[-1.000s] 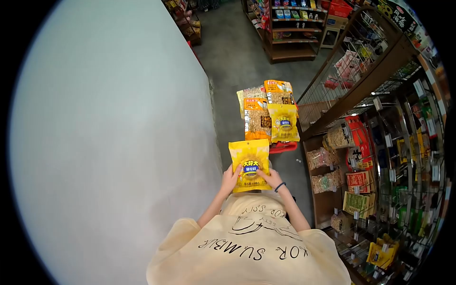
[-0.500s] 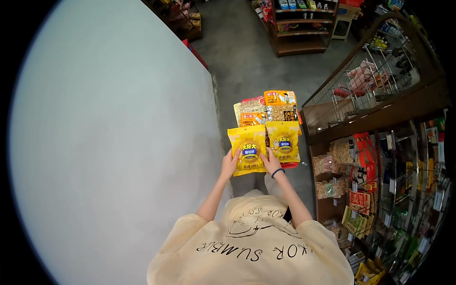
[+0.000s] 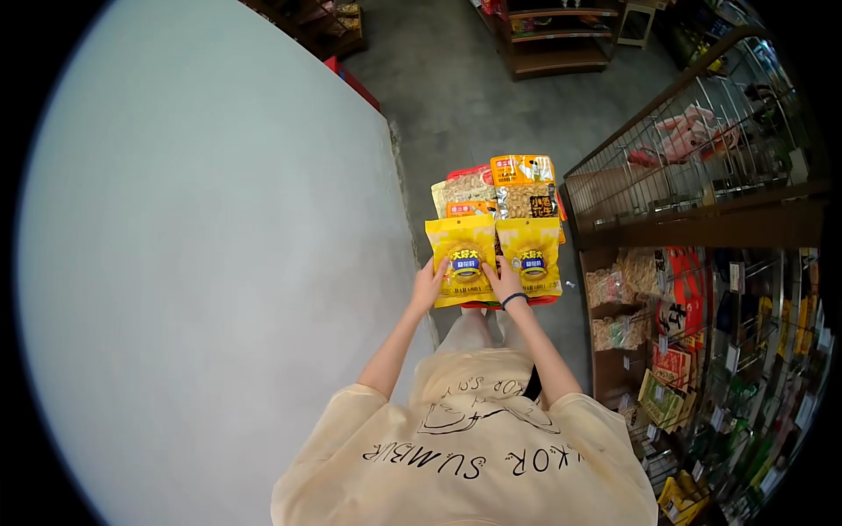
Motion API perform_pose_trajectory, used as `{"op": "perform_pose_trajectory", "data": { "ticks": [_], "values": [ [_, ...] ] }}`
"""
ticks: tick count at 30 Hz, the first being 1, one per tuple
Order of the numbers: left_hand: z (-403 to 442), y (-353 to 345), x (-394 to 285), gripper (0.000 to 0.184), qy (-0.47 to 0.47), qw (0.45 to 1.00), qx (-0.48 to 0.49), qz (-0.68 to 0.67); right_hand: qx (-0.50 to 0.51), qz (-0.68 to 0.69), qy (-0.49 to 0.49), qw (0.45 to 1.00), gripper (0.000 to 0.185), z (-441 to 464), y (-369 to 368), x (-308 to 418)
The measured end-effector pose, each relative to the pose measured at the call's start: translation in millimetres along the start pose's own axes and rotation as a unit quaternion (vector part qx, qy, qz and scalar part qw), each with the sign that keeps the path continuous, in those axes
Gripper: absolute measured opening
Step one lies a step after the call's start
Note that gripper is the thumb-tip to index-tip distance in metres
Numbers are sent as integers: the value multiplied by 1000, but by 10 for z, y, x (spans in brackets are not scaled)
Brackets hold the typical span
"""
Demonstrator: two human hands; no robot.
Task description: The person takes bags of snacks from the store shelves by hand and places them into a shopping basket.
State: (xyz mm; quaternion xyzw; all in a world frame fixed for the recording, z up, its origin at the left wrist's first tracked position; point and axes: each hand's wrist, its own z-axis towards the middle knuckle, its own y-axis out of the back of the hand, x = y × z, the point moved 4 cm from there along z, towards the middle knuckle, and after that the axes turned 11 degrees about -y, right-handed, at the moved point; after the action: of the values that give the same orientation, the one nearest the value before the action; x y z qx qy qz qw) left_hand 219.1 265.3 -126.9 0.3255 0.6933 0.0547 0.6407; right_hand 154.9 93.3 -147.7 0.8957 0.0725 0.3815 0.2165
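A yellow snack bag [image 3: 460, 245] is held by its two sides, between my left hand [image 3: 427, 285] and my right hand [image 3: 506, 282]. The thumbs of both hands rest on its front. Just right of it lies a second yellow bag [image 3: 535, 241], partly beside my right hand. Behind these are an orange-topped nut bag [image 3: 524, 186] and a pale bag with a red top [image 3: 469, 187]. Another orange bag [image 3: 470, 209] shows only its upper strip. Under the bags a red edge [image 3: 544, 300] is visible, mostly hidden.
A large pale wall or panel [image 3: 210, 263] fills the left side. On the right stand a wire rack [image 3: 675, 153] and a shelf [image 3: 610, 368] with packaged goods. Farther ahead, a brown shelf unit [image 3: 557, 57] stands on the grey floor [image 3: 447, 96].
Both hands have moved the yellow bag forward, from in front of the pile to beside the second yellow bag, over the lower orange bag. The view has shifted, with far shelves sliding upward.
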Motion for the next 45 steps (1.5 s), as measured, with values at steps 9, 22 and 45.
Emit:
{"op": "perform_pose_trajectory", "data": {
  "ticks": [9, 22, 45],
  "values": [
    [40, -95, 170, 38, 24, 999, 39, 11, -101, -85, -35, 991, 54, -3, -127, -49],
    [-1, -172, 407, 48, 74, 996, 47, -7, -166, -138, -25, 976, 41, -239, -90, 28],
    [-897, 188, 739, 47, 131, 977, 164, -42, -235, -59, 48, 969, 27, -632, -272, -123]
  ]
}}
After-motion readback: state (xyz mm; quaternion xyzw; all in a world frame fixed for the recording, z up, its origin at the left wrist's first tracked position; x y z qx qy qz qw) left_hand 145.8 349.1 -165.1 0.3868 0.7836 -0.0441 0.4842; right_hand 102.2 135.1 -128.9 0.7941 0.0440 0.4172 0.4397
